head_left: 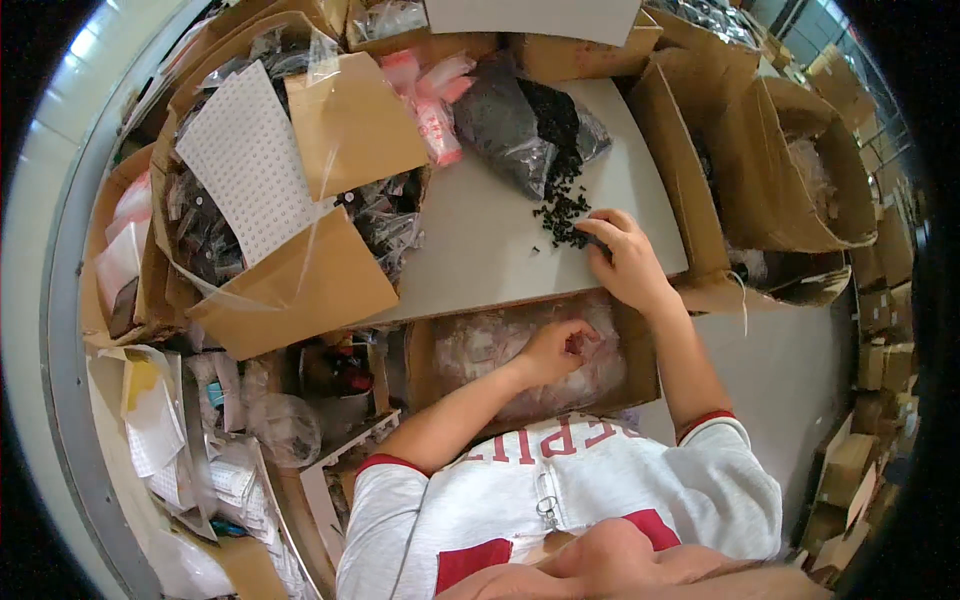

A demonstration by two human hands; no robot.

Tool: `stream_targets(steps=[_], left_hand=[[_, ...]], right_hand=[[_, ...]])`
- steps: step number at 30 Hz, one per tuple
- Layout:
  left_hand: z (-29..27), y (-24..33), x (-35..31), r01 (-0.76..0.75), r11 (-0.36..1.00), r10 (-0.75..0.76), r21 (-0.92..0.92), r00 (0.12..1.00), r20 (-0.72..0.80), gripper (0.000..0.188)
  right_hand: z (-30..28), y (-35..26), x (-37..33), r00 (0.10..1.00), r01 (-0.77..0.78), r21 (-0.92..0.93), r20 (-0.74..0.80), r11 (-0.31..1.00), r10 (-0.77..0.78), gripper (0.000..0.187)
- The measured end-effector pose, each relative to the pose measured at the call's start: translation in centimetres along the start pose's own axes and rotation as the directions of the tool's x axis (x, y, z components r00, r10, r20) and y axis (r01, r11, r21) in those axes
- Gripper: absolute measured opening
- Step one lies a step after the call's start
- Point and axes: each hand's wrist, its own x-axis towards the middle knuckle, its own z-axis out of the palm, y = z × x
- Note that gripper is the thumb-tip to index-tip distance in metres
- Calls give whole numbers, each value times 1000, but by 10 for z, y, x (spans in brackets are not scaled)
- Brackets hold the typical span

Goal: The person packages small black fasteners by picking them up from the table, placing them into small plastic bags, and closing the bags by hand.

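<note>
Small black screw-like parts lie in a loose heap on the white tabletop. They spill from a clear plastic bag filled with more of them. My right hand reaches the near right edge of the heap, its thumb and fingertips drawn together among the parts. Lower down, my left hand is curled closed above a cardboard box of clear plastic bags. Whatever sits between its fingers is too small and see-through to tell.
A large open carton with bagged black parts and a white dotted sheet stands left. Pink-and-clear bags lie beside it. Tall open cartons border the tabletop on the right. Papers and plastic fill boxes at lower left.
</note>
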Motion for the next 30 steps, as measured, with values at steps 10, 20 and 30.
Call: stream_targets(steps=[10, 20, 30], left_hand=[[-3, 5, -1, -5, 984, 44, 181, 976, -214, 16], [9, -10, 4, -168, 985, 155, -47, 966, -206, 14], [1, 10, -5, -110, 987, 137, 117, 959, -247, 16]], right_hand=[[2, 5, -6, 995, -16, 62, -95, 998, 22, 28], [2, 2, -2, 992, 61, -6, -109, 998, -61, 27], [2, 3, -4, 994, -33, 22, -105, 999, 35, 25]])
